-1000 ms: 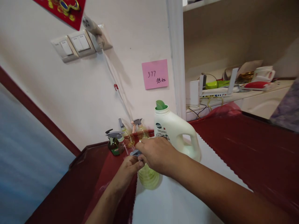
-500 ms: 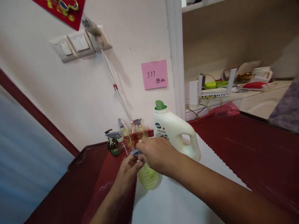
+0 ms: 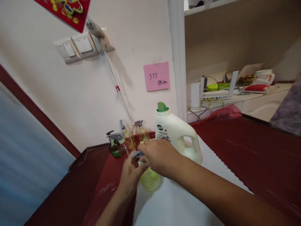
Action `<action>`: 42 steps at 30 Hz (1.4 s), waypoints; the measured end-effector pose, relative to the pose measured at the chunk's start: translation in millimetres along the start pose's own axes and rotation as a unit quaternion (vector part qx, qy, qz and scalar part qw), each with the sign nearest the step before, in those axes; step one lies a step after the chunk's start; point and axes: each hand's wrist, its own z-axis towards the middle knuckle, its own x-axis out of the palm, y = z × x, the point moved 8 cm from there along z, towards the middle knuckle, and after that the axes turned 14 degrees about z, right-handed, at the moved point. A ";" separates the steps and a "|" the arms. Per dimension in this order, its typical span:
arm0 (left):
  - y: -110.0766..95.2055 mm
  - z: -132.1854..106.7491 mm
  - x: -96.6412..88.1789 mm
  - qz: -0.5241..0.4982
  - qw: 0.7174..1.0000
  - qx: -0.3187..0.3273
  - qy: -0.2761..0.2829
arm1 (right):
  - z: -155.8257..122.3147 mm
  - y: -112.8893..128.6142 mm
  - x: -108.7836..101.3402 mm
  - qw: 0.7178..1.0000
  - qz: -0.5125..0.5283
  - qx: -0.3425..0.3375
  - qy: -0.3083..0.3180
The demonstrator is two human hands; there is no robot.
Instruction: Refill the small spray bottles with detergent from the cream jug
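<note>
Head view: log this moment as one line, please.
Left hand: at neck of yellow-green bottle | right hand: curled over grey spray head | bottle: on white sheet | white jug: beyond right hand, green piece in mouth

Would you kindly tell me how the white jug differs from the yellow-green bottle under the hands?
The jug is opaque and whitish, while the bottle is see-through and yellow-green. The jug looks clearly larger than the bottle. The jug's mouth is in view, but the right hand hides much of the bottle's top. Both stand on the white sheet.
</note>
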 end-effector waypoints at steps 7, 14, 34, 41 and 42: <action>32.7 -2.4 -7.6 -0.042 0.989 -0.085 0.115 | -0.7 5.7 -3.8 1.000 0.005 -0.006 0.007; -0.2 -3.6 -5.2 0.049 0.999 -0.015 -0.007 | -0.2 5.0 -5.0 1.000 0.008 -0.002 0.001; 8.2 -22.2 -1.6 0.048 0.991 -0.067 0.102 | -9.6 2.0 -12.3 0.997 0.010 -0.029 -0.070; 32.0 -44.7 -29.6 0.089 0.989 -0.111 0.052 | -96.2 -19.1 -7.8 0.913 0.218 -0.040 -0.342; 33.9 -49.2 -32.7 0.100 0.987 -0.112 0.055 | -104.7 -27.2 4.7 0.908 0.249 -0.008 -0.337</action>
